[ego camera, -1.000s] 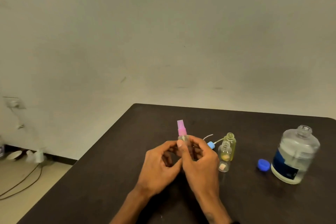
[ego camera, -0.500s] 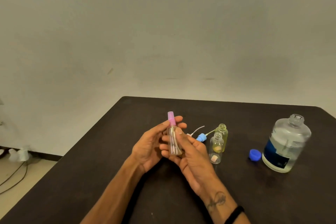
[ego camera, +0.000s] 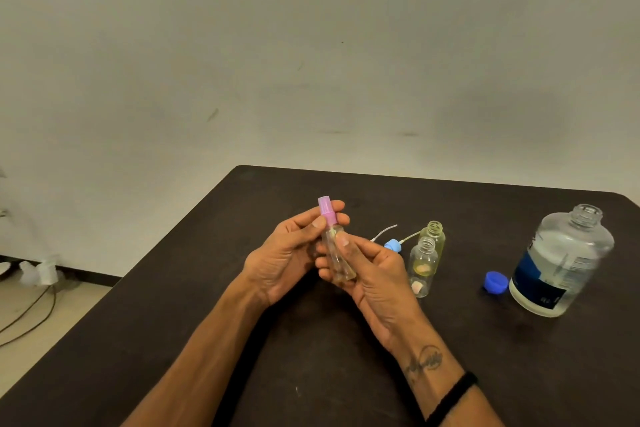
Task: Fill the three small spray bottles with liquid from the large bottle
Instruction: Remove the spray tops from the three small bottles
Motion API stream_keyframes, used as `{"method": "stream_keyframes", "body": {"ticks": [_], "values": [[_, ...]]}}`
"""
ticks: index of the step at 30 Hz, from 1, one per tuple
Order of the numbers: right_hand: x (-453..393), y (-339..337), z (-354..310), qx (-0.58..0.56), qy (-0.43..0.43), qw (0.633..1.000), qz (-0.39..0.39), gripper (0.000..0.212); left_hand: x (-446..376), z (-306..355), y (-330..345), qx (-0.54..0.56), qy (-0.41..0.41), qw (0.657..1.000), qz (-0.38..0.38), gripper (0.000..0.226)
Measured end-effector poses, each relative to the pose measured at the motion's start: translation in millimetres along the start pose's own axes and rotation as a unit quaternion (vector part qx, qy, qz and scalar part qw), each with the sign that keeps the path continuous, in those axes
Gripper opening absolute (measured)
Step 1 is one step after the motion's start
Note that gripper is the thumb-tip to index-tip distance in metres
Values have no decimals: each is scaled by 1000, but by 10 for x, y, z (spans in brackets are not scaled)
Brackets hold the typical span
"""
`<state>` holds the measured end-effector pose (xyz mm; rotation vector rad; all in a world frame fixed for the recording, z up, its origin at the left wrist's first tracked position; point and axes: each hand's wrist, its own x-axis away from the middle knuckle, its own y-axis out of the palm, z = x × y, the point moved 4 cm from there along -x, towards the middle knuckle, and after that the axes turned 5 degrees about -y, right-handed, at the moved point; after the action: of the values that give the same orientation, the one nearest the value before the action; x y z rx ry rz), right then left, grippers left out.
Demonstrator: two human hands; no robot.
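Hands: both raised over dark counter [ego camera: 311, 357], sharing one small spray bottle [ego camera: 337, 258].
L hand [ego camera: 287, 253]: fingers curled behind bottle's neck, thumb on its front just under pink spray cap [ego camera: 326, 207].
R hand [ego camera: 374, 270]: fingers wrapped round lower body, thumb on front.
Held bottle: clear, near upright, cap on; fill level not readable.
Other small bottles: clear one [ego camera: 423, 267] & yellowish one [ego camera: 433, 239] stood uncapped, touching, just R of hands.
Blue spray head [ego camera: 392, 245]: lay beside them w/ tube.
Large bottle [ego camera: 561, 260]: far R, open, part full; blue cap [ego camera: 496, 282] beside it.
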<state>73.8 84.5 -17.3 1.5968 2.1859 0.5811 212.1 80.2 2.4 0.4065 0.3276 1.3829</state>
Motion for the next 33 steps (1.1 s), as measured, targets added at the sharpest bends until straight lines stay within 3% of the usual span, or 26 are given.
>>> {"method": "stream_keyframes", "body": {"ticks": [11, 15, 27, 33], "values": [[20, 19, 6, 45, -66, 996, 27, 39, -13, 12, -77, -44, 36, 996, 64, 22], [23, 9, 3, 28, -62, 997, 46, 38, 11, 10, -61, -58, 13, 998, 36, 46], [0, -31, -29, 26, -64, 997, 46, 43, -42, 16, -115, -40, 48, 992, 113, 34], [4, -32, -15, 44, -67, 996, 41, 36, -39, 8, -64, -52, 35, 994, 93, 49]]}}
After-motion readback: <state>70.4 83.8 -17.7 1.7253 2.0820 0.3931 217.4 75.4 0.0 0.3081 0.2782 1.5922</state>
